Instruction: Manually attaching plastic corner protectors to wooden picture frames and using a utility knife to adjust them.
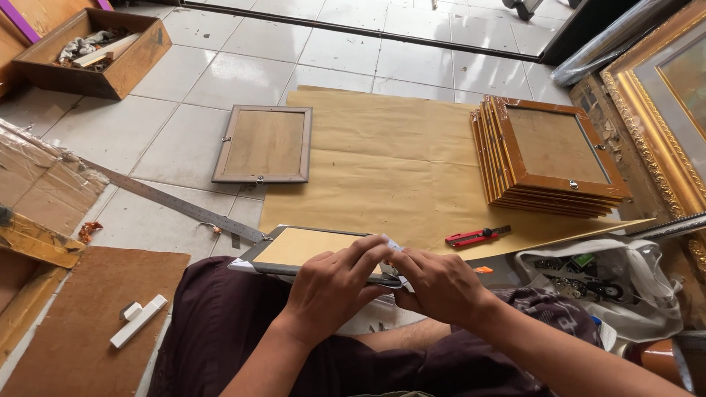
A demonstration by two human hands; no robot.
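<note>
Resting on the person's lap, a dark-edged picture frame (309, 250) lies back-up under both hands. Left hand (334, 283) closed over its near edge, fingers curled on the brown backing; right hand (441, 283) pinching a white strip (390, 246) at the frame's corner — thumbs nearly touching. Red utility knife (476, 236) just beyond the right hand; stack of orange frames (548, 158) farther off — steel ruler (173, 202) past the left hand.
</note>
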